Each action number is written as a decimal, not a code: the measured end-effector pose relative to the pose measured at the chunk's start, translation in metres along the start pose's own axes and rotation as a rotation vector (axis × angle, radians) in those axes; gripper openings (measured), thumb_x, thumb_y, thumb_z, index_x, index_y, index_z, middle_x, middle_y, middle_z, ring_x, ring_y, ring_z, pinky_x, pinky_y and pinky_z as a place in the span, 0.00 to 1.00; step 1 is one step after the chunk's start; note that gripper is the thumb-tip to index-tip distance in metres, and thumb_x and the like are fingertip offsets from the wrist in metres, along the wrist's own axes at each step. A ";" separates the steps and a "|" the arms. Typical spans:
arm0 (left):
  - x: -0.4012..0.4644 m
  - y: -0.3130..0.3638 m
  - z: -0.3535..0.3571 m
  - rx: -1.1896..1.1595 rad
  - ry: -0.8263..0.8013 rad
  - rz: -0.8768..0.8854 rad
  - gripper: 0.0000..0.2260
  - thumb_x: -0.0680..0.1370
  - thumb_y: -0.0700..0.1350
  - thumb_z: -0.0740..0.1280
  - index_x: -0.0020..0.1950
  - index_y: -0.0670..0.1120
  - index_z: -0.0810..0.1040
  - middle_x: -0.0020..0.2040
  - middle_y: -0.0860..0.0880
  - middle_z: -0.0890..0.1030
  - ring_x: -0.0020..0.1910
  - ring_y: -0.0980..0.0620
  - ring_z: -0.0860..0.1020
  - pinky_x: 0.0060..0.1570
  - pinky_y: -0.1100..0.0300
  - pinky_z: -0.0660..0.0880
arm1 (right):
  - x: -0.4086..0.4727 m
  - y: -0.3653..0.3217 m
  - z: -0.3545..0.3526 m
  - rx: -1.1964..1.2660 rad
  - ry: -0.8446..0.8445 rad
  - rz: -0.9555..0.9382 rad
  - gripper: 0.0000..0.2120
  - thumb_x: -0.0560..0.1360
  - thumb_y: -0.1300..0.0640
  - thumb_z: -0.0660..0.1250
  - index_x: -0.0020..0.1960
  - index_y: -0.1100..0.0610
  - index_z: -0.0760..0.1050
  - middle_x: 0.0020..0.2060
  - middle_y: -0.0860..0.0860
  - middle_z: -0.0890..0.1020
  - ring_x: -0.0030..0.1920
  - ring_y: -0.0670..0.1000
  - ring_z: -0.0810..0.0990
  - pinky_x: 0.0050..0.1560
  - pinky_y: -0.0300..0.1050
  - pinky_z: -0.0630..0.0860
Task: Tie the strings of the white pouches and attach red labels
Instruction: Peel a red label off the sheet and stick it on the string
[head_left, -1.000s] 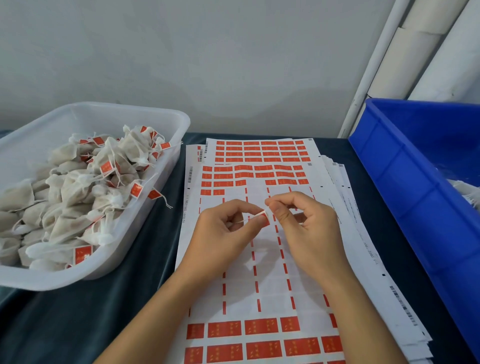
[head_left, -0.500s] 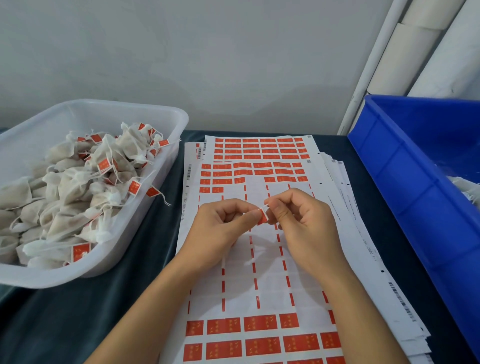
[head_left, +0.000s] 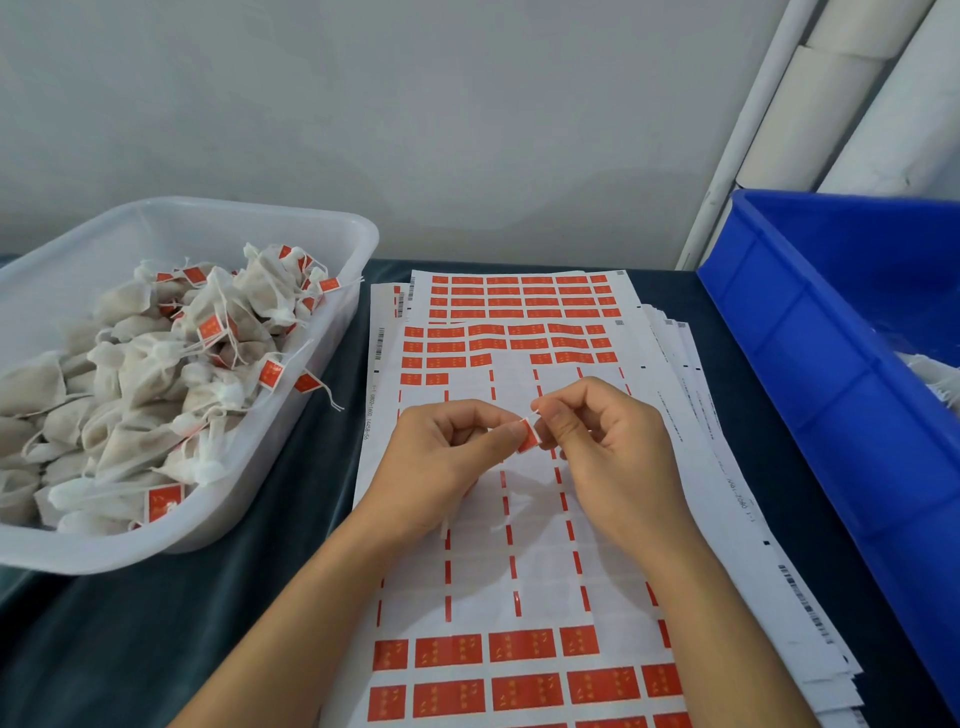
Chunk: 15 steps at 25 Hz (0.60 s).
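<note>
At the middle of the frame, the left hand (head_left: 447, 457) and the right hand (head_left: 608, 447) meet over the label sheets (head_left: 519, 519), both with fingers curled, pinching one small red label (head_left: 529, 435) between their thumbs and forefingers. The label stands tilted, red side toward the camera, with a thin white edge showing at its top. A short bit of white string (head_left: 501, 522) shows below the hands against the sheet; whether a pouch is in the left palm cannot be told. The sheets lie in a loose stack on a dark cloth (head_left: 156, 623), running from the centre down to the lower edge; rows of red labels are left at the far end and the near end, while the middle rows are peeled down to narrow red strips. At the left of the frame a clear plastic tub (head_left: 332, 228) holds a heap of white pouches (head_left: 135, 374), many with strings and red labels on them. At the right a blue crate (head_left: 810, 364) stands beside the sheets, with some white material just visible inside at the frame's edge.
</note>
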<state>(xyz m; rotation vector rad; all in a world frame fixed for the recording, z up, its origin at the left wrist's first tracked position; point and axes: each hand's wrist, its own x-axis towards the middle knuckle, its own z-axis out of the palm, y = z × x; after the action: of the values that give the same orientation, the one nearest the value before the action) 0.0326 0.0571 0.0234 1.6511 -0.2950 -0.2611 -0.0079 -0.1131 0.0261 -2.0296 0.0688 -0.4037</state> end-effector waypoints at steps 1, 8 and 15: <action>0.000 0.000 0.000 0.003 0.001 -0.001 0.07 0.80 0.44 0.73 0.44 0.50 0.89 0.36 0.54 0.85 0.28 0.61 0.78 0.29 0.73 0.71 | 0.000 0.000 0.000 -0.003 -0.001 0.003 0.05 0.81 0.48 0.66 0.48 0.44 0.79 0.41 0.34 0.82 0.47 0.37 0.81 0.42 0.23 0.74; 0.002 -0.002 0.000 0.007 -0.009 -0.020 0.05 0.79 0.47 0.74 0.45 0.53 0.89 0.32 0.48 0.81 0.26 0.59 0.73 0.29 0.71 0.70 | 0.001 0.000 0.001 -0.008 0.003 0.005 0.05 0.81 0.48 0.66 0.48 0.44 0.79 0.41 0.34 0.83 0.47 0.37 0.82 0.40 0.26 0.74; 0.004 -0.004 0.000 0.006 0.017 -0.035 0.06 0.78 0.47 0.75 0.41 0.52 0.88 0.31 0.48 0.81 0.26 0.59 0.73 0.29 0.70 0.71 | 0.001 0.000 0.000 0.065 -0.034 0.006 0.05 0.82 0.49 0.66 0.50 0.44 0.80 0.40 0.36 0.84 0.46 0.39 0.83 0.44 0.32 0.78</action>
<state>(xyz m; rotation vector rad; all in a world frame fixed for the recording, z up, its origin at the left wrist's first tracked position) 0.0361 0.0560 0.0198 1.6648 -0.2541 -0.2729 -0.0072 -0.1136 0.0262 -1.9708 0.0403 -0.3631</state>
